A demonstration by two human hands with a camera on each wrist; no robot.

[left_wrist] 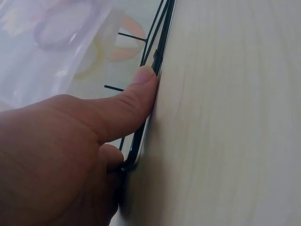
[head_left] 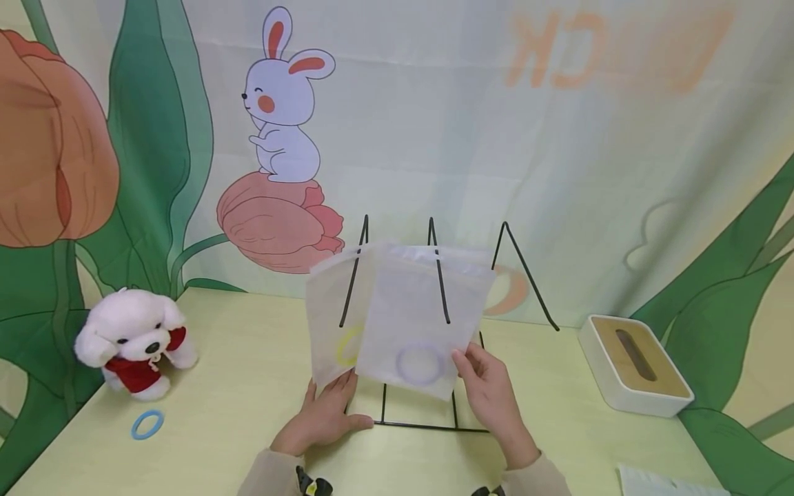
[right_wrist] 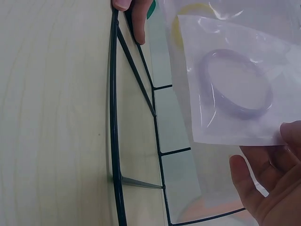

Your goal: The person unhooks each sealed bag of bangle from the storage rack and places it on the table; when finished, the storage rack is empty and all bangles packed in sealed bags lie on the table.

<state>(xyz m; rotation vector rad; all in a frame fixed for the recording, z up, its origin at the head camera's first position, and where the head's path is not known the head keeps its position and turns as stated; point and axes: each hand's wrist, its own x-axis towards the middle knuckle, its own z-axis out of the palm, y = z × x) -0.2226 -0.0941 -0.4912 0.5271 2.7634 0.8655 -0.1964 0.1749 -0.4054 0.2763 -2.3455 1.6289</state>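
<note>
Right fingers (head_left: 482, 358) pinch a bag (head_left: 403, 310), left fingers (head_left: 342, 386) touch the rack (right_wrist: 113, 117)

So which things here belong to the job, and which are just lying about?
In the job, it seems:
- black wire rack
- front bag with purple ring, held by right hand
- rear bag with yellow ring

Probably lying about:
- plush dog
- blue ring, though possibly needed
- tissue box

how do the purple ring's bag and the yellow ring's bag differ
The front translucent plastic bag holds a round purple ring; the rear translucent plastic bag holds a round yellow ring. The front bag partly covers the rear bag. Both show their ring near the bottom.
</note>
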